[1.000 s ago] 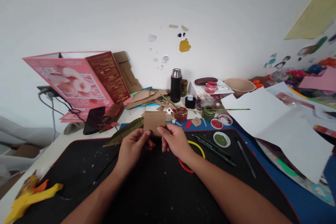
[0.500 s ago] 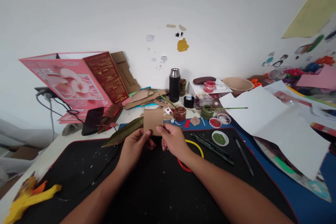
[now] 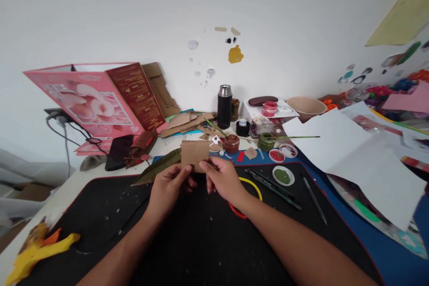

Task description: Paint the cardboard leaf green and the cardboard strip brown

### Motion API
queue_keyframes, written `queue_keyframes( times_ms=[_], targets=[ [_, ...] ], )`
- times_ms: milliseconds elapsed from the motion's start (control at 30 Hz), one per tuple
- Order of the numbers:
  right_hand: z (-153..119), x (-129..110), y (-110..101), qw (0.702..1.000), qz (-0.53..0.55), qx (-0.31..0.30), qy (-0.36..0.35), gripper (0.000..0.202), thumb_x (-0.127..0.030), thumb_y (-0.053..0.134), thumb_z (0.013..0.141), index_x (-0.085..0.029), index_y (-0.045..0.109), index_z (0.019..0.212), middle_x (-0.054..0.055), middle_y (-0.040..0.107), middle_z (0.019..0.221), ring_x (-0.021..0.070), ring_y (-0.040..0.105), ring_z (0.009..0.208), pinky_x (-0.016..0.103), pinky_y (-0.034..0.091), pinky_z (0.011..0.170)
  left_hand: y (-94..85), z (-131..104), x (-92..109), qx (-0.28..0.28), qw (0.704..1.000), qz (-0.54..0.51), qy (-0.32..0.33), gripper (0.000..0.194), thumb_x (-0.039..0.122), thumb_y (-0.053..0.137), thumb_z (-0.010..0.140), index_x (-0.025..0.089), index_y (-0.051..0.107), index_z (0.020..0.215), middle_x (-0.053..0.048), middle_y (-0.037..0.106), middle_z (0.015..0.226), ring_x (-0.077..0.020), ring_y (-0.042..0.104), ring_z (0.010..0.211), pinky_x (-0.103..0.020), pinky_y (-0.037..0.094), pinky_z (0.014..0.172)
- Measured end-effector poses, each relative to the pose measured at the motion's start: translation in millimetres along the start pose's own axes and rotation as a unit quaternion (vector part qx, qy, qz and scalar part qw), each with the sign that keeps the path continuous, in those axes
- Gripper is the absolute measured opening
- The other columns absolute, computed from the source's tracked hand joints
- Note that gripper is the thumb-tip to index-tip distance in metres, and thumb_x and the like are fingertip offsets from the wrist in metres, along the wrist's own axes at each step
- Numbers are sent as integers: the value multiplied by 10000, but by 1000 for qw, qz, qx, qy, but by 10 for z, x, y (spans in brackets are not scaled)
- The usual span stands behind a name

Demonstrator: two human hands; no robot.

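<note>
A small brown cardboard piece (image 3: pixel 194 153) is held upright between both hands above a black work mat (image 3: pixel 187 241). My left hand (image 3: pixel 169 187) pinches its lower left edge, thumb on the front. My right hand (image 3: pixel 223 178) pinches its lower right edge. Just left of the cardboard piece lies a long green-painted cardboard leaf (image 3: pixel 157 167) on the mat's far edge. A red and yellow ring (image 3: pixel 250 187) lies under my right wrist.
Behind the hands stand a brown paint jar (image 3: pixel 231 144), a green paint jar (image 3: pixel 266 141) with a brush across it, paint lids (image 3: pixel 282 175), a black flask (image 3: pixel 224 107) and cardboard scraps (image 3: pixel 186 125). Large white paper (image 3: pixel 351 156) covers the right. A pink box (image 3: pixel 94 103) leans at the left. A yellow tool (image 3: pixel 36 254) lies front left.
The cardboard piece has tilted slightly and shifted a little left between my fingers. Both hands stay in nearly the same place.
</note>
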State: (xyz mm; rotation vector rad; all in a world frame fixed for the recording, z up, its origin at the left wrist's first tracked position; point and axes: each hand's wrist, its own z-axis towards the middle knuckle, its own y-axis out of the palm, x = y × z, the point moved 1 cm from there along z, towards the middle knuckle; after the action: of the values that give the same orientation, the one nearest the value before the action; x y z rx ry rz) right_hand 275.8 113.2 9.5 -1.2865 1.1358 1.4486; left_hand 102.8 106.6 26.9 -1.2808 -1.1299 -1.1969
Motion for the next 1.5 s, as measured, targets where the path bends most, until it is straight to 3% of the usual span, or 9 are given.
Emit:
queue_keyframes(
  times_ms=[200, 400, 533, 633, 900, 1133, 1300, 1500],
  targets=[
    [53, 91, 13, 1000, 9, 17, 22, 437, -645, 631, 935, -235, 558, 804, -110, 432, 413, 123, 488, 330, 208, 312, 359, 46, 27, -111, -1, 999, -20, 28, 407, 577, 820, 823, 184, 749, 739, -48, 754, 677, -185, 704, 651, -292, 597, 681],
    [55, 93, -22, 999, -38, 22, 6, 418, -605, 597, 975, -238, 554, 780, -97, 458, 429, 124, 493, 337, 218, 322, 376, 47, 44, -75, -27, 999, -20, -37, 537, 700, 821, 747, 176, 704, 768, -44, 722, 580, -172, 643, 476, -275, 544, 493],
    [15, 70, -54, 993, -114, 13, -37, 384, -503, 581, 1030, -231, 570, 759, -77, 502, 446, 124, 534, 373, 223, 359, 428, -10, 32, 9, 3, 1000, -9, -24, 528, 687, 824, 748, 174, 712, 807, -24, 693, 534, -155, 599, 422, -248, 491, 430],
    [-4, 59, -60, 990, -132, 17, -41, 389, -489, 577, 1041, -228, 573, 752, -72, 512, 451, 124, 533, 378, 228, 368, 443, -22, 32, 31, -7, 1000, -9, -19, 518, 681, 821, 752, 179, 695, 745, -31, 698, 543, -152, 601, 423, -245, 484, 427],
    [0, 23, 27, 1000, -3, -11, 22, 417, -630, 620, 963, -219, 612, 895, -89, 525, 470, 125, 519, 363, 211, 335, 378, 0, 24, -63, 35, 998, -49, 1, 462, 618, 889, 734, 179, 769, 814, -41, 772, 696, -178, 707, 613, -281, 605, 622],
    [40, 70, 45, 999, 25, 8, 34, 450, -653, 636, 933, -234, 559, 790, -101, 471, 415, 127, 515, 333, 202, 311, 347, 35, 36, -145, 36, 998, -44, 36, 420, 589, 854, 801, 184, 752, 761, -52, 782, 731, -183, 717, 693, -293, 596, 737],
    [47, 61, 9, 999, -16, 20, 30, 414, -597, 618, 963, -234, 559, 772, -98, 464, 401, 127, 504, 330, 209, 323, 362, 48, 61, -120, 5, 998, -67, -17, 478, 624, 876, 752, 168, 748, 821, -56, 777, 714, -182, 707, 631, -285, 599, 638],
    [4, 15, -42, 996, -83, 8, -24, 386, -510, 595, 1014, -216, 586, 765, -74, 525, 441, 109, 536, 377, 206, 381, 436, -12, 37, -45, -6, 998, -64, -27, 491, 622, 893, 735, 162, 752, 829, -44, 753, 642, -174, 687, 552, -270, 584, 556]
  ],
)
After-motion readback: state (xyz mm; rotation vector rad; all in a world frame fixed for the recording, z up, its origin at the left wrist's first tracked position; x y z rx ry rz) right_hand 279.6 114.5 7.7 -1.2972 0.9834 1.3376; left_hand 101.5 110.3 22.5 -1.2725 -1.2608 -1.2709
